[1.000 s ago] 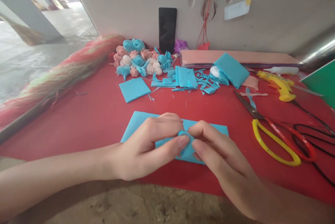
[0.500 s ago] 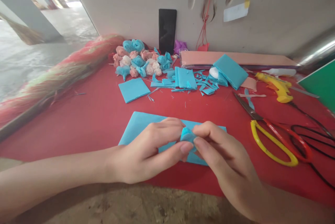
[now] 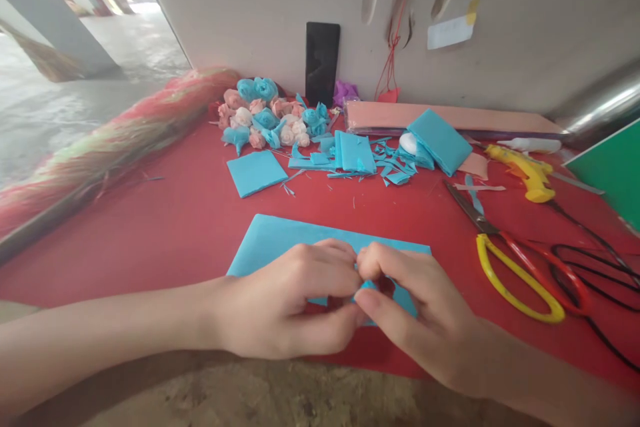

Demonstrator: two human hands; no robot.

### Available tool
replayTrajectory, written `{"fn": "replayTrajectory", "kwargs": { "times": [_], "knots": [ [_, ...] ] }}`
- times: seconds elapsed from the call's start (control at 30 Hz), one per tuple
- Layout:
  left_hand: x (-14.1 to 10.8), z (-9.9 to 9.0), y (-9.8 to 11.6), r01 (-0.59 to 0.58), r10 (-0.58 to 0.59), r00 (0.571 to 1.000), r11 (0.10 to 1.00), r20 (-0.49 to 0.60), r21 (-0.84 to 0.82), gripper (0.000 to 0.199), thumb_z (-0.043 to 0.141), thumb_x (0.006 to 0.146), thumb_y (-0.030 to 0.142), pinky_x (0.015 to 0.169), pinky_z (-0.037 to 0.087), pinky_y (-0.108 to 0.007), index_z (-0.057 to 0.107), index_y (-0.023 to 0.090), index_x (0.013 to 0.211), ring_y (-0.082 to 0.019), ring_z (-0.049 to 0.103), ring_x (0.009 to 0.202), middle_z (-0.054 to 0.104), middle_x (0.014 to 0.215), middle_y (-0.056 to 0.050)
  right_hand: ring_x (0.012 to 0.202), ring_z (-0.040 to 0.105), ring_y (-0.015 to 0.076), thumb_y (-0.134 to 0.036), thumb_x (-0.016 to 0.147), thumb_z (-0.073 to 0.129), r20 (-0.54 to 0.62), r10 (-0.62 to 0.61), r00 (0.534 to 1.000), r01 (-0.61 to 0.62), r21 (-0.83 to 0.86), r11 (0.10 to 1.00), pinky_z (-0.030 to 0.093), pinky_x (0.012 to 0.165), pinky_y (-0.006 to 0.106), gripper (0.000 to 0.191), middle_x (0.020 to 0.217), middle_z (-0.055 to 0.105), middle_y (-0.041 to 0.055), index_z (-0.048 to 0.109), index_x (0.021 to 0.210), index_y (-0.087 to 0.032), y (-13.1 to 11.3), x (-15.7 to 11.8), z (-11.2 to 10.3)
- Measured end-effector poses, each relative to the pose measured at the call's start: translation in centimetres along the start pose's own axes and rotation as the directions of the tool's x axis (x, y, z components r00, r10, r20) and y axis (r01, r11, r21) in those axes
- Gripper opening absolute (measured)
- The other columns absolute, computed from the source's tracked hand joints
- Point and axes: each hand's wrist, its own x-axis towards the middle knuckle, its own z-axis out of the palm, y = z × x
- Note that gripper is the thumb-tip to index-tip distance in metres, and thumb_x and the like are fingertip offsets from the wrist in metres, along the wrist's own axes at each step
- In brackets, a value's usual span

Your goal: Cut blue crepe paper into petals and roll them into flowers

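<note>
Paper piece point(image 3: 369, 285) in blue is sitting clamped in the joint grip of our left hand point(image 3: 305, 304) and right hand point(image 3: 425, 310), above the blue sheet point(image 3: 280, 240), and we are probably shaping it best by pinching lightly, evenly, without crushing.

A craft workspace — a yellow glue gun point(image 3: 534, 177) lies beyond the scissors point(image 3: 488, 226), paper flowers point(image 3: 267, 120) and blue cuttings point(image 3: 399, 178) farther to their left.
</note>
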Motion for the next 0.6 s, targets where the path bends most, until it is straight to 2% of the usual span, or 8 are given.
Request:
{"fn": "replayTrajectory", "kwargs": {
  "times": [0.13,0.23,0.3,0.37,0.5,0.57,0.6],
  "knots": [
    [0.1,-0.1,0.1,0.010,-0.011,0.999,1.000,0.052,0.022,0.023,0.038,0.083,0.016,0.064,0.043,-0.028,0.045,0.017,0.061,-0.013,0.046,0.056,0.050,0.052,-0.002,0.059,0.034,0.0067,-0.025,0.088,0.043,0.130,0.016,0.991,-0.040,0.185,0.982,0.031,0.054,0.019,0.027,0.061,0.037,-0.0036,0.037,0.064,-0.017,0.0,0.1,-0.8],
    [0.2,-0.3,0.1,0.054,-0.055,0.996,0.998,0.076,0.018,0.026,0.038,0.084,0.018,0.060,0.042,-0.026,0.043,0.017,0.058,-0.014,0.046,0.059,0.054,0.055,-0.006,0.058,0.029,0.0054,-0.026,0.090,0.044,0.122,0.036,0.992,-0.081,0.392,0.916,0.027,0.052,0.018,0.029,0.064,0.034,-0.0044,0.039,0.063,-0.016,-0.2,0.2,-0.9],
    [0.2,-0.4,0.1,0.082,-0.082,0.994,0.997,0.074,0.000,0.029,0.038,0.085,0.018,0.056,0.040,-0.025,0.041,0.017,0.056,-0.013,0.044,0.057,0.052,0.054,-0.005,0.056,0.026,0.0053,-0.026,0.090,0.044,0.131,0.052,0.990,-0.110,0.484,0.868,0.025,0.051,0.018,0.031,0.062,0.032,-0.0048,0.037,0.061,-0.015,-0.1,0.3,-0.8],
    [0.3,-0.5,0.2,0.089,-0.087,0.994,0.995,0.061,-0.037,0.031,0.038,0.085,0.019,0.058,0.041,-0.024,0.039,0.017,0.055,-0.011,0.043,0.054,0.049,0.051,-0.002,0.056,0.026,0.0057,-0.027,0.090,0.043,0.143,0.068,0.987,-0.135,0.536,0.833,0.025,0.051,0.018,0.032,0.061,0.029,-0.0047,0.037,0.061,-0.015,0.1,0.3,-0.4],
    [0.3,-0.4,0.2,0.120,-0.114,0.992,0.986,0.055,-0.113,0.033,0.038,0.087,0.019,0.076,0.042,-0.028,0.038,0.018,0.054,-0.011,0.043,0.055,0.046,0.049,0.001,0.056,0.029,0.0066,-0.029,0.092,0.038,0.123,0.161,0.979,-0.202,0.539,0.817,0.027,0.052,0.018,0.031,0.061,0.031,-0.0040,0.039,0.064,-0.017,0.1,0.5,-0.3],
    [0.1,-0.3,0.1,0.127,-0.120,0.991,0.984,0.064,-0.128,0.034,0.037,0.087,0.021,0.080,0.041,-0.030,0.038,0.017,0.054,-0.011,0.044,0.055,0.046,0.050,0.002,0.055,0.031,0.0066,-0.030,0.093,0.035,0.050,0.224,0.973,-0.224,0.423,0.878,0.029,0.053,0.018,0.032,0.060,0.033,-0.0040,0.037,0.063,-0.017,-0.4,0.7,-1.4],
    [0.0,-0.2,-0.1,0.127,-0.119,0.991,0.983,0.067,-0.135,0.035,0.037,0.088,0.022,0.082,0.040,-0.031,0.038,0.017,0.053,-0.011,0.043,0.055,0.045,0.050,0.002,0.054,0.033,0.0068,-0.030,0.093,0.034,-0.011,0.256,0.967,-0.242,0.292,0.925,0.030,0.053,0.019,0.033,0.059,0.033,-0.0039,0.037,0.063,-0.017,-0.6,0.8,-2.3]
  ]
}}
